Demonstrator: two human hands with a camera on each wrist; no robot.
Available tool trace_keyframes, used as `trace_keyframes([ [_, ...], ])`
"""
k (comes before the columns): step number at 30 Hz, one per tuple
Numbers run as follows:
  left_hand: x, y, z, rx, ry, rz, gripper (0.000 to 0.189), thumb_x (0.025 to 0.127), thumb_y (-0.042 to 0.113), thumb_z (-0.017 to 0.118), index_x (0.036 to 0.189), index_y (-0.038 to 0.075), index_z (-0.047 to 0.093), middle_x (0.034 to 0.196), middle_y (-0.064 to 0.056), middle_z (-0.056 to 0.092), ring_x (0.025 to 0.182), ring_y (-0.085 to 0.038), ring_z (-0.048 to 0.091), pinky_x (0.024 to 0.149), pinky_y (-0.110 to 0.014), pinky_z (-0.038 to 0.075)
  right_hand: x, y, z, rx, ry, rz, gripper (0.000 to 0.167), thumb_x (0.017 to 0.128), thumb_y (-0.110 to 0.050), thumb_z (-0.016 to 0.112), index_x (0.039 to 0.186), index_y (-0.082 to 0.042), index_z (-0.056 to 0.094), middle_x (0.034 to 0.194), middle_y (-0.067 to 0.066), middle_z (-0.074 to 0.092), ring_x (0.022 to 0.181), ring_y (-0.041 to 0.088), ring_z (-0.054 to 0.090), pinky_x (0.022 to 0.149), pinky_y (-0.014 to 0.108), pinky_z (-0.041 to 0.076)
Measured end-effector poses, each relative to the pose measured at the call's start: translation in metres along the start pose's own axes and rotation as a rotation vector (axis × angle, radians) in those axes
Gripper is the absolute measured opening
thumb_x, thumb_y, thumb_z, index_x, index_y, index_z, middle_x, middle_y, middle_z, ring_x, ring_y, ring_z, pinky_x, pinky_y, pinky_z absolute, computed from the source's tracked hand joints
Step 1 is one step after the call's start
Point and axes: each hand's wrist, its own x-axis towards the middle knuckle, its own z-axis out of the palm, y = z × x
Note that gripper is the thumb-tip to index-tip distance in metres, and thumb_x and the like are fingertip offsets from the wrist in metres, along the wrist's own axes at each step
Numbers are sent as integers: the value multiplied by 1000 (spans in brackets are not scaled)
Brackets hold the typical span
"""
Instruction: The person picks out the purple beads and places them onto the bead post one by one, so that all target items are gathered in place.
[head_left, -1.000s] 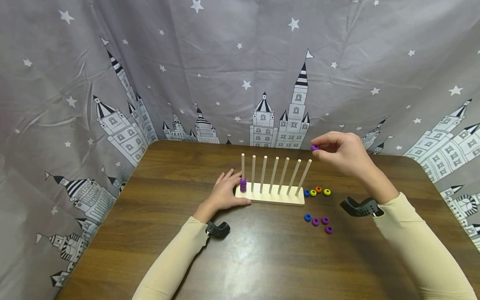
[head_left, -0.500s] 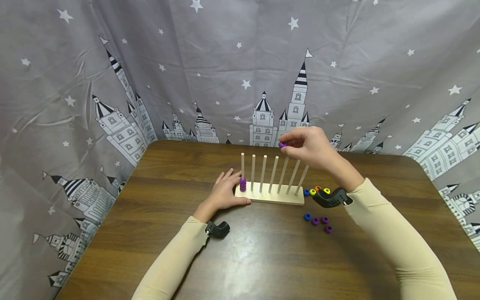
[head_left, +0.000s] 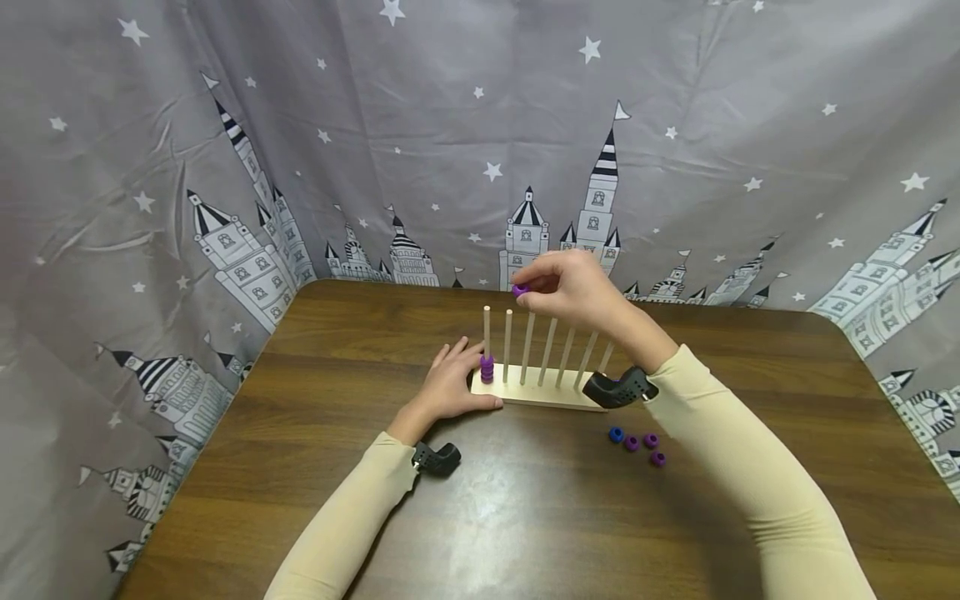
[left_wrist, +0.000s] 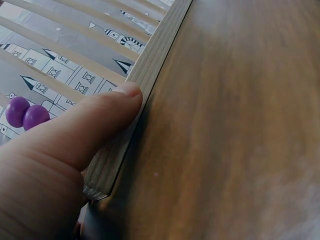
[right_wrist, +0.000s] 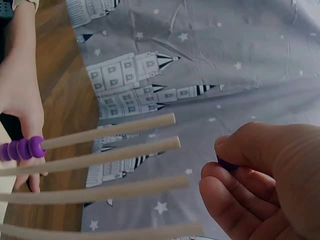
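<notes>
My left hand (head_left: 450, 385) holds the left end of a wooden pegboard (head_left: 555, 398), its thumb along the front edge and its fingers behind. Several upright pegs stand in a row on the board. The leftmost peg carries a short stack of purple beads (head_left: 487, 370), also visible beside the left hand in the right wrist view. My right hand (head_left: 576, 287) pinches one purple bead (right_wrist: 227, 165) between thumb and fingers. In the head view it hovers at the height of the peg tips, over the third peg from the left; the right wrist view shows the bead apart from the tips.
On the brown table (head_left: 345, 333), right of the board's front corner, lie a blue bead (head_left: 616, 435) and a few purple beads (head_left: 651, 440). The right wrist camera (head_left: 617, 388) and forearm cover the spot just right of the board. Behind hangs a grey castle-print curtain (head_left: 420, 100).
My right hand has moved left with the purple bead, from beyond the board's right end to over the third peg. Its forearm now hides the beads beside the board. The left hand stays put.
</notes>
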Motion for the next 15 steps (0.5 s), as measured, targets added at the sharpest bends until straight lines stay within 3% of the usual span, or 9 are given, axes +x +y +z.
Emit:
trace_keyframes([
  [15, 0, -1, 0, -21, 6, 8, 77, 73, 49, 85, 138, 13, 63, 162, -11, 42, 157, -40, 22, 130, -60, 7, 12, -8, 21, -24, -25, -33, 24, 84, -2, 76, 108, 1, 77, 105, 17, 78, 90, 28, 77, 79, 29, 64],
])
